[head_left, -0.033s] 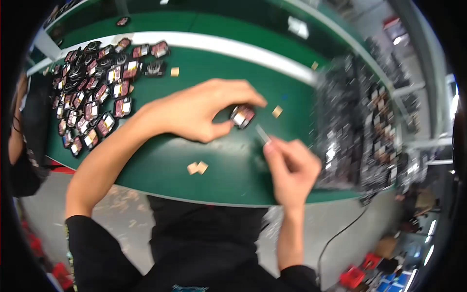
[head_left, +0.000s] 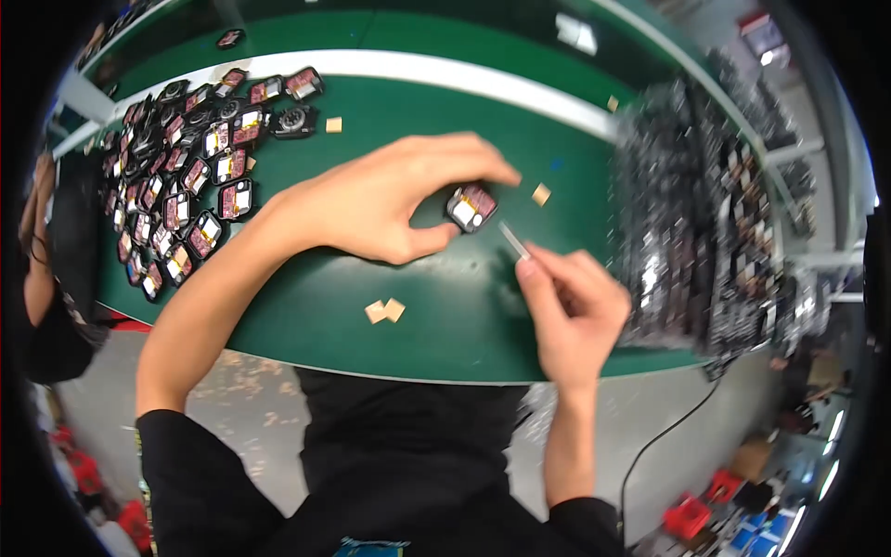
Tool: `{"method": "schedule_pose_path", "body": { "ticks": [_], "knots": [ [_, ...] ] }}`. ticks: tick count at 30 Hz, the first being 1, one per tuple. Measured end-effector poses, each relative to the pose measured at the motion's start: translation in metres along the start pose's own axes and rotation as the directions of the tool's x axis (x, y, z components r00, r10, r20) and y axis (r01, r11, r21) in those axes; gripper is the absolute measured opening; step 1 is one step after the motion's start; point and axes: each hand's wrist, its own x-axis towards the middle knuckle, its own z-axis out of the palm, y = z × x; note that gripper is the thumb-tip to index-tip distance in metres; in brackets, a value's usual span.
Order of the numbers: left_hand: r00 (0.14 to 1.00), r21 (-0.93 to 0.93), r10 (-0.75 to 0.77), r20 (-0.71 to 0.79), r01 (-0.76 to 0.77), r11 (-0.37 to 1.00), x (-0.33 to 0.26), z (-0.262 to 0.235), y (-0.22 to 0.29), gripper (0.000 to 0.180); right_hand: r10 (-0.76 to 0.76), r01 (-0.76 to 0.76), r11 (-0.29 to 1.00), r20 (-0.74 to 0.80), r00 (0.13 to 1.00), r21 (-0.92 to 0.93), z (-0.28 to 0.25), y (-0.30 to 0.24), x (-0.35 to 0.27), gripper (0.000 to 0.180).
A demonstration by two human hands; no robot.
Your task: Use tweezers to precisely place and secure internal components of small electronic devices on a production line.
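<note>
A small black watch case (head_left: 471, 206), its inside showing red and white parts, lies on the green table beneath my left hand (head_left: 394, 200). That hand arches around it with thumb and fingers apart: the thumb reaches the case's lower left edge, while the fingertips extend past its upper right, seemingly without gripping it. My right hand (head_left: 580, 311) pinches a thin pale stick-like tool (head_left: 512, 239) between thumb and forefinger. The tool's tip points at the case from the lower right, a short gap away.
Many similar watch cases (head_left: 234, 200) are heaped on the left. Small tan squares (head_left: 385, 310) lie about the table (head_left: 445, 334). Rows of clear plastic-wrapped pieces (head_left: 659, 223) fill the right side. A white ledge (head_left: 399, 67) runs behind. At far left is another person's arm (head_left: 39, 251).
The whole view has shifted slightly, and the case looks sharper. Both hands keep nearly the same places around the watch case, with the tool's tip still close beside it.
</note>
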Motion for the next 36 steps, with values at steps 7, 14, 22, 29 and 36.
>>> {"method": "schedule_pose_path", "body": {
  "ticks": [7,14,22,29,36],
  "knots": [
    [0.975,0.380,-0.201,-0.090,0.220,0.899,0.006,0.026,0.021,0.081,0.068,-0.063,0.987,-0.032,0.997,0.145,-0.006,0.022,-0.015,0.019],
    [0.971,0.418,-0.215,-0.101,0.238,0.877,-0.008,0.024,0.026,0.069,-0.016,0.019,0.994,-0.027,1.000,0.109,-0.001,0.021,-0.018,0.019],
    [0.962,0.073,-0.252,0.108,0.245,0.967,-0.007,0.020,0.024,0.058,0.098,-0.105,0.985,0.057,0.994,0.136,-0.009,0.014,-0.013,0.019],
    [0.969,0.094,-0.202,0.144,0.189,0.977,-0.008,0.020,0.014,0.058,0.001,-0.003,1.000,0.101,0.995,0.024,-0.003,0.021,-0.012,0.018],
    [0.969,0.096,-0.208,0.136,0.196,0.976,-0.009,0.021,0.014,0.058,0.019,-0.018,1.000,0.111,0.994,-0.010,0.001,0.021,-0.012,0.017]
  ]
}}
